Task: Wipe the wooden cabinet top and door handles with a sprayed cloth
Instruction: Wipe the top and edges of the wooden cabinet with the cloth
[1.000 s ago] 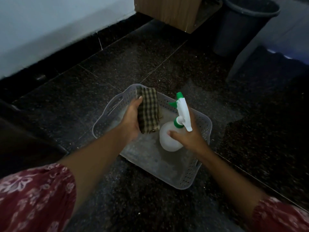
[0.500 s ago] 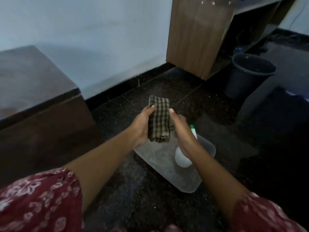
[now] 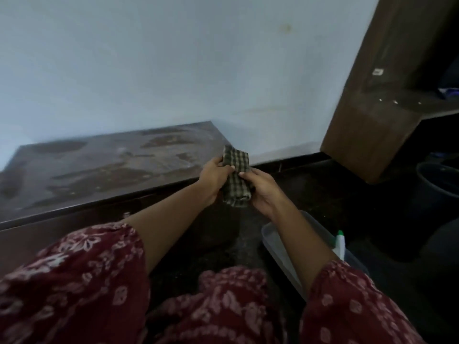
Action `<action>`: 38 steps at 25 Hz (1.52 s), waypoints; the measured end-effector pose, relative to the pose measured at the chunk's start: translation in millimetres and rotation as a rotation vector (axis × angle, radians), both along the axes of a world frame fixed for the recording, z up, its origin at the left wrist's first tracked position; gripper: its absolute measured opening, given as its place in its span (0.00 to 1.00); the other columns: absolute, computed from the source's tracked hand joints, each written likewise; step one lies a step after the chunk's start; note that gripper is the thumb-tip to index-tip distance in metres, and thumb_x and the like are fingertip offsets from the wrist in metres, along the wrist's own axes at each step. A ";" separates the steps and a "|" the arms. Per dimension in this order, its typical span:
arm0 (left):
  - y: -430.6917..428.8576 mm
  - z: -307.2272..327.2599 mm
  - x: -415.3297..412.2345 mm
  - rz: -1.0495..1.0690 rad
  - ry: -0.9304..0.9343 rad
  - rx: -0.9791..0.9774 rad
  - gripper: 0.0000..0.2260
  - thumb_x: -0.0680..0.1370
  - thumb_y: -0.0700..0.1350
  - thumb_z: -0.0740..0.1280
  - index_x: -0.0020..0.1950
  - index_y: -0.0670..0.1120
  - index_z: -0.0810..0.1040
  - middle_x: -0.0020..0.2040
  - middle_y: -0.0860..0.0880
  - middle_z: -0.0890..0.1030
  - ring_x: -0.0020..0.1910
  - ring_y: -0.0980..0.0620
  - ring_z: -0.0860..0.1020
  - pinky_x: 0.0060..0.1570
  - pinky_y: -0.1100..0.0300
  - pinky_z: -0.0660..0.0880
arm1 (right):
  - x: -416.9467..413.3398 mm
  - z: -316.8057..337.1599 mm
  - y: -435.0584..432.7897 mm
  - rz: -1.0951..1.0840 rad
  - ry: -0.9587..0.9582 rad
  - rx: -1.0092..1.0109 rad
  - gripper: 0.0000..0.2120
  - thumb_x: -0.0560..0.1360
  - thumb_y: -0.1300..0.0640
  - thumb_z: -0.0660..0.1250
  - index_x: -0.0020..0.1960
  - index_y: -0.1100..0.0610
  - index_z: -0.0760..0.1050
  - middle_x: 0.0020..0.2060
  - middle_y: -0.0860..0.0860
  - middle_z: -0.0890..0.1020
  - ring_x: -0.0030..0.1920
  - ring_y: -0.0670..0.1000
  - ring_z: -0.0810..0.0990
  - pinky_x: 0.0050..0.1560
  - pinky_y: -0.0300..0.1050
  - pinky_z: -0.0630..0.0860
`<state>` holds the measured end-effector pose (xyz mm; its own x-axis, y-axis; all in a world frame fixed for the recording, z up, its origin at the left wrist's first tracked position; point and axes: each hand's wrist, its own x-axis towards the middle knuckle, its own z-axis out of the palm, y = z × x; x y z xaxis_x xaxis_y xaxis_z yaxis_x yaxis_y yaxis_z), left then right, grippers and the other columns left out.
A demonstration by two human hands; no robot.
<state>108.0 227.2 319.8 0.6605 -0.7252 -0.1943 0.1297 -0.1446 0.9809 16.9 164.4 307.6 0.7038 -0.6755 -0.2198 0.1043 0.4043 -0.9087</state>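
A folded green checked cloth [image 3: 236, 178] hangs between both hands, in front of the right end of the low wooden cabinet. My left hand [image 3: 214, 178] grips its left side and my right hand [image 3: 263, 192] grips its right side. The dark wooden cabinet top [image 3: 104, 170] stretches to the left along the wall, with dusty, patchy marks on it. A small metal handle or lock [image 3: 126, 215] shows on the cabinet front just above my left forearm. The spray bottle's green and white head [image 3: 339, 242] sticks up from the clear plastic basket [image 3: 275, 240] behind my right forearm.
The pale wall [image 3: 173, 70] runs behind the cabinet. A brown wooden desk side panel [image 3: 387, 95] stands at the right, with a dark bin [image 3: 437, 184] on the black floor under it. My red floral sleeves fill the bottom.
The view has swung up from the basket on the floor to the cabinet. My right hand let go of the spray bottle and joined the left on the cloth, which rose to cabinet-top height.
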 end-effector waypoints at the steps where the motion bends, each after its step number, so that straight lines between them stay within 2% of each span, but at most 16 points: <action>1: 12.8 6.7 11.6 0.021 0.006 -0.031 0.17 0.78 0.36 0.62 0.66 0.38 0.71 0.63 0.38 0.78 0.60 0.40 0.77 0.57 0.52 0.75 | 13.3 6.3 8.3 0.016 -0.017 0.035 0.07 0.76 0.68 0.59 0.50 0.65 0.76 0.40 0.57 0.81 0.41 0.54 0.80 0.47 0.48 0.77; 3: 41.5 18.5 37.6 0.076 -0.002 -0.069 0.16 0.78 0.37 0.63 0.65 0.38 0.73 0.62 0.38 0.78 0.55 0.43 0.79 0.50 0.58 0.78 | 44.6 13.1 23.5 0.078 -0.032 0.100 0.07 0.76 0.64 0.61 0.47 0.64 0.77 0.37 0.57 0.84 0.38 0.54 0.83 0.43 0.48 0.80; 4: 61.2 22.9 53.9 0.100 -0.016 -0.075 0.15 0.78 0.38 0.63 0.64 0.38 0.74 0.60 0.39 0.79 0.50 0.46 0.79 0.42 0.65 0.79 | 63.9 15.1 34.7 0.129 -0.033 0.129 0.07 0.76 0.62 0.62 0.47 0.63 0.78 0.35 0.57 0.85 0.36 0.53 0.84 0.40 0.46 0.81; 6: 104.2 29.1 85.5 0.142 -0.040 -0.058 0.16 0.78 0.39 0.63 0.65 0.37 0.74 0.51 0.43 0.79 0.36 0.56 0.76 0.25 0.77 0.70 | 102.3 19.7 60.8 0.227 -0.064 0.190 0.09 0.77 0.59 0.60 0.47 0.63 0.78 0.33 0.55 0.86 0.33 0.51 0.85 0.34 0.41 0.82; 8: 146.9 31.2 119.7 0.179 -0.069 -0.030 0.16 0.78 0.41 0.63 0.65 0.36 0.74 0.49 0.42 0.81 0.27 0.62 0.72 0.20 0.78 0.66 | 143.2 22.9 92.3 0.314 -0.113 0.218 0.10 0.78 0.58 0.59 0.48 0.62 0.77 0.32 0.55 0.86 0.32 0.50 0.84 0.31 0.39 0.80; 10: 184.9 27.0 148.1 0.224 -0.107 0.002 0.17 0.78 0.44 0.64 0.66 0.39 0.74 0.58 0.40 0.81 0.31 0.61 0.75 0.26 0.76 0.69 | 177.6 20.4 123.0 0.378 -0.136 0.248 0.10 0.78 0.59 0.59 0.48 0.62 0.77 0.32 0.54 0.85 0.30 0.50 0.84 0.30 0.39 0.81; 12: 223.5 13.2 177.4 0.340 -0.254 0.099 0.19 0.77 0.47 0.65 0.67 0.42 0.72 0.62 0.41 0.79 0.45 0.52 0.81 0.41 0.68 0.75 | 211.5 10.5 153.2 0.444 -0.123 0.274 0.10 0.77 0.60 0.59 0.51 0.64 0.76 0.35 0.56 0.86 0.34 0.52 0.85 0.35 0.46 0.82; 14: 260.6 -3.4 201.3 0.470 -0.483 0.289 0.22 0.76 0.50 0.66 0.69 0.45 0.70 0.62 0.42 0.78 0.56 0.48 0.77 0.52 0.60 0.72 | 242.7 1.3 177.0 0.528 -0.153 0.312 0.15 0.74 0.62 0.60 0.60 0.66 0.71 0.44 0.62 0.84 0.42 0.57 0.85 0.42 0.54 0.83; 16: 287.0 -11.8 221.3 0.514 -0.711 0.574 0.30 0.74 0.54 0.68 0.72 0.46 0.64 0.68 0.42 0.71 0.66 0.44 0.69 0.62 0.52 0.67 | 271.9 0.2 192.4 0.588 -0.170 0.248 0.18 0.76 0.65 0.58 0.66 0.62 0.66 0.52 0.65 0.80 0.46 0.61 0.84 0.41 0.58 0.83; 19: 312.4 -5.4 244.6 0.412 -0.815 0.825 0.48 0.68 0.59 0.71 0.77 0.45 0.46 0.78 0.44 0.54 0.76 0.43 0.52 0.74 0.45 0.53 | 303.6 6.5 206.5 0.583 0.000 -0.251 0.22 0.78 0.64 0.61 0.70 0.52 0.65 0.62 0.61 0.76 0.54 0.59 0.79 0.50 0.56 0.80; 22: 339.3 -6.5 264.3 0.197 -0.778 0.959 0.58 0.65 0.61 0.72 0.76 0.45 0.33 0.79 0.47 0.40 0.78 0.47 0.40 0.75 0.48 0.40 | 324.9 14.4 212.3 0.723 0.125 -1.127 0.24 0.77 0.63 0.61 0.71 0.48 0.64 0.68 0.56 0.73 0.61 0.57 0.76 0.59 0.48 0.72; 25: 358.7 -18.9 277.9 0.034 -0.708 1.079 0.62 0.61 0.63 0.73 0.75 0.46 0.30 0.78 0.50 0.35 0.76 0.51 0.34 0.75 0.49 0.35 | 336.1 7.6 231.0 0.945 -0.117 -1.784 0.21 0.76 0.61 0.59 0.67 0.47 0.71 0.66 0.54 0.76 0.56 0.57 0.79 0.60 0.52 0.74; 27: 364.6 -24.4 285.3 -0.008 -0.658 1.116 0.62 0.61 0.62 0.74 0.75 0.46 0.31 0.78 0.50 0.36 0.77 0.51 0.35 0.75 0.49 0.36 | 341.5 -10.2 238.9 1.031 -0.307 -2.106 0.21 0.74 0.61 0.57 0.63 0.47 0.75 0.64 0.52 0.78 0.51 0.60 0.79 0.53 0.55 0.75; 29: 366.9 -29.2 290.2 -0.035 -0.612 1.106 0.61 0.62 0.60 0.75 0.76 0.46 0.33 0.79 0.49 0.39 0.77 0.50 0.38 0.75 0.49 0.38 | 345.9 -25.6 239.7 1.017 -0.450 -2.263 0.20 0.73 0.58 0.55 0.59 0.45 0.78 0.61 0.50 0.80 0.44 0.59 0.79 0.43 0.52 0.76; 33: 356.1 -42.2 298.6 -0.051 -0.556 1.016 0.60 0.62 0.60 0.75 0.76 0.46 0.34 0.79 0.47 0.43 0.78 0.49 0.42 0.76 0.49 0.41 | 372.6 -29.5 233.3 1.083 -0.522 -2.203 0.21 0.73 0.59 0.55 0.59 0.45 0.78 0.58 0.48 0.82 0.42 0.57 0.78 0.40 0.51 0.76; 38: 331.3 -38.3 313.1 0.014 -0.666 0.982 0.62 0.60 0.61 0.75 0.75 0.45 0.32 0.79 0.47 0.41 0.78 0.48 0.44 0.76 0.49 0.45 | 434.6 -26.7 213.1 1.033 -0.271 -2.167 0.23 0.74 0.67 0.61 0.64 0.48 0.74 0.64 0.47 0.78 0.46 0.60 0.76 0.48 0.57 0.76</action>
